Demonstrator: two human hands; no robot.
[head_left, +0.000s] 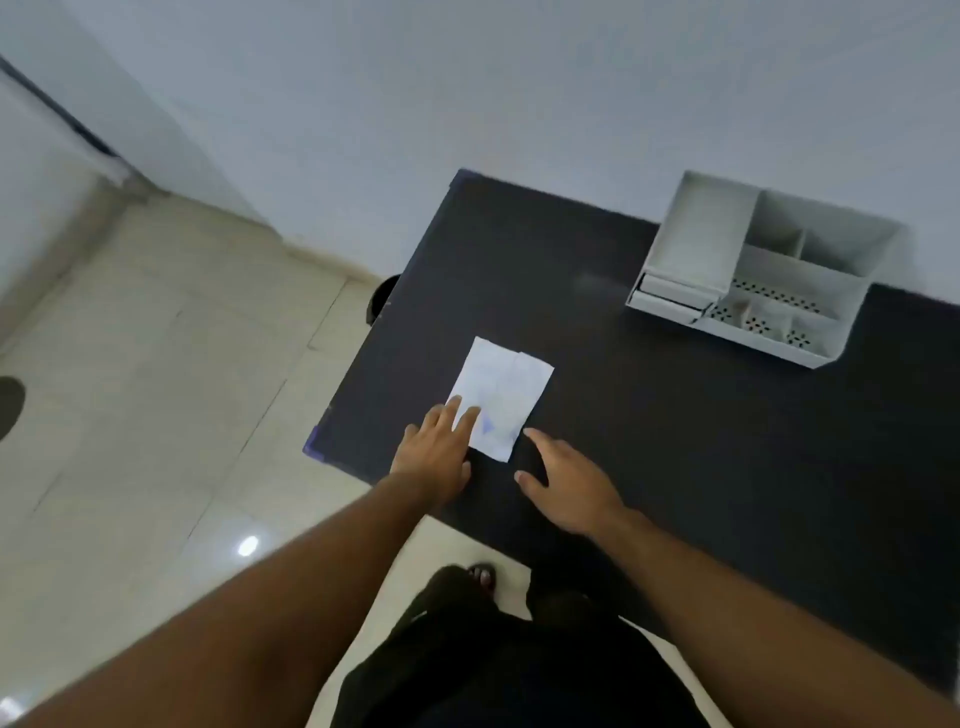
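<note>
Folded paper (498, 397), flat near the dark table (675, 441) front-left edge — left hand (434, 457) fingers flat on it, right hand (566, 491) spread, empty beside — risk: sliding off edge under uneven push.

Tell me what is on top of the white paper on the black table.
Straight fingers of the left hand rest on the paper at its near left corner, hiding that part. The right hand is beside it, over the table. Nothing else sits on it.
</note>
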